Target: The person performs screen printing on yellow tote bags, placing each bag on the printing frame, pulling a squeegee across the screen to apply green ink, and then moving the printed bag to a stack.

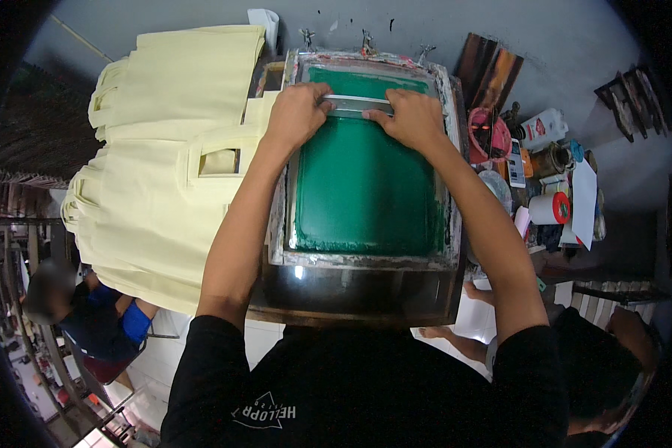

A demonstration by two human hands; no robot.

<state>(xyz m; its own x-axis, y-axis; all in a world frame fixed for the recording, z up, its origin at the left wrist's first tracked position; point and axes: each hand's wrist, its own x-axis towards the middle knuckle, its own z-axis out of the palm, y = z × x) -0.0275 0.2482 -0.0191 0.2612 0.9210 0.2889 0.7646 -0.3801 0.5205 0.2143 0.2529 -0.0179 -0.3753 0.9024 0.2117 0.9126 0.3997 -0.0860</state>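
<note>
Across the green screen (362, 183), both hands grip the squeegee (357, 104) lying left-to-right.

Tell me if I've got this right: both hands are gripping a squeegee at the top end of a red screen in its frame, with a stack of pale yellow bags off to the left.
Not quite. The head view shows the screen is green, not red. The rest holds: left hand and right hand grip the squeegee at the top end, pale yellow bags stacked to the left.

Glossy green screen mesh (362, 183); metal squeegee (358, 103); matt cloth bags (164, 149).
</note>
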